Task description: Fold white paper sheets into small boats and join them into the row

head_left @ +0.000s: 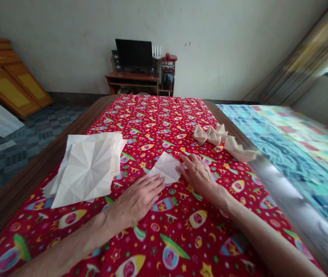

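A small folded square of white paper (166,164) lies on the red patterned cloth, turned so that a corner points away from me. My left hand (143,196) rests flat with its fingers stretched over the paper's lower left side. At the right corner, my right hand (197,173) has its fingers bent and its thumb and fingertips on the paper's edge. Left of my hands is a loose stack of creased paper sheets (90,165), the top one marked with folds fanning from its middle. Several folded paper shapes (214,134) with pointed tips stand on the right, beside a longer folded piece (238,149).
The red cloth (155,127) covers a dark wooden table (79,125). Right of it lies a bed (290,154) with blue and patchwork covers. Beyond the table's far end stands a desk (135,76) with a monitor (134,54). A wooden cabinet (14,82) is at the left.
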Motion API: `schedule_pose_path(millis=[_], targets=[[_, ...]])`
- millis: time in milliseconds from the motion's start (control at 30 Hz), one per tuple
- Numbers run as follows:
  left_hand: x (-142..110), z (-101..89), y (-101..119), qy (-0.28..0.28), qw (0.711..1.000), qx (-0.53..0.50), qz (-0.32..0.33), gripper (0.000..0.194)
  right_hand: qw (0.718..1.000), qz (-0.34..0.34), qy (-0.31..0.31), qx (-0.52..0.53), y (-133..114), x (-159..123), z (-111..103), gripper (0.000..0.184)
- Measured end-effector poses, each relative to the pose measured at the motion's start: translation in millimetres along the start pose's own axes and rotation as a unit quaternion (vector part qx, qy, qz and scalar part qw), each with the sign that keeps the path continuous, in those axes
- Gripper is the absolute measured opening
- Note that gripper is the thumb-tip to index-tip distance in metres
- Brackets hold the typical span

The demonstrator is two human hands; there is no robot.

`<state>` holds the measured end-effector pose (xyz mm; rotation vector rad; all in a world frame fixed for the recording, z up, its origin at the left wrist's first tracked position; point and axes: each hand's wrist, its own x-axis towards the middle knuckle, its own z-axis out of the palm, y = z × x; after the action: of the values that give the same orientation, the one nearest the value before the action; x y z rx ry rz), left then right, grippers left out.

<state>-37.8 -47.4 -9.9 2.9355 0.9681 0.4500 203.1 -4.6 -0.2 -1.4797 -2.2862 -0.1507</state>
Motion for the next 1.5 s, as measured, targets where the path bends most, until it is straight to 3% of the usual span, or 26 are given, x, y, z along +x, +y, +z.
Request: schedule_pose_path(millis=[133, 267, 367, 500, 600, 767, 933, 1133, 1300, 1400, 1500], targets=[[-1.3, -3.2, -11.4, -0.006, 1.0, -0.001, 0.008, 0.035, 0.996, -0.004, -0.013, 0.086, 7.6, 5.8, 11.6, 0.032], [1.7, -8.8, -25.0, -0.015, 1.0, -0.003, 0.009, 0.035, 0.98, 0.066, -0.041, 0.185, 5.1, -3.9, 12.8, 0.035], [10.4, -11.3, -32.7, -0.008, 1.0, 0.007, 0.021, 0.032, 0.959, 0.132, -0.048, 0.246, -4.6, -19.8, 6.1, 0.032], [29.3, -8.5, -37.5, 0.007, 0.997, 0.048, 0.053, 0.029, 0.917, 0.179, -0.105, 0.34, -21.5, -44.1, -6.3, 0.027], [40.3, -3.4, -36.3, 0.033, 0.995, 0.068, 0.068, 0.028, 0.924, 0.127, -0.158, 0.325, -25.5, -55.5, -17.8, 0.024], [37.2, 3.0, -20.9, 0.055, 0.998, -0.004, 0.034, 0.03, 0.961, -0.02, -0.219, 0.169, -9.7, -58.2, -34.5, 0.023], [23.6, 3.1, -2.8, 0.082, 0.995, -0.064, 0.001, 0.031, 0.983, -0.113, -0.139, 0.034, 5.1, -56.9, -34.8, 0.031], [17.3, 2.7, 4.4, 0.081, 0.995, -0.052, -0.021, 0.033, 0.973, -0.219, -0.058, 0.045, 11.6, -50.8, -26.3, 0.022], [13.0, 5.4, 6.1, 0.052, 0.998, -0.031, -0.015, 0.035, 0.952, -0.204, -0.082, 0.213, 10.6, -39.2, -20.8, 0.02], [11.5, 7.7, 7.4, 0.05, 0.998, -0.028, -0.014, 0.036, 0.93, -0.129, -0.112, 0.325, 8.2, -31.8, -18.8, 0.019], [10.9, 9.9, 8.7, 0.059, 0.998, -0.034, -0.013, 0.036, 0.93, -0.045, -0.135, 0.339, 6.5, -26.0, -14.0, 0.021]])
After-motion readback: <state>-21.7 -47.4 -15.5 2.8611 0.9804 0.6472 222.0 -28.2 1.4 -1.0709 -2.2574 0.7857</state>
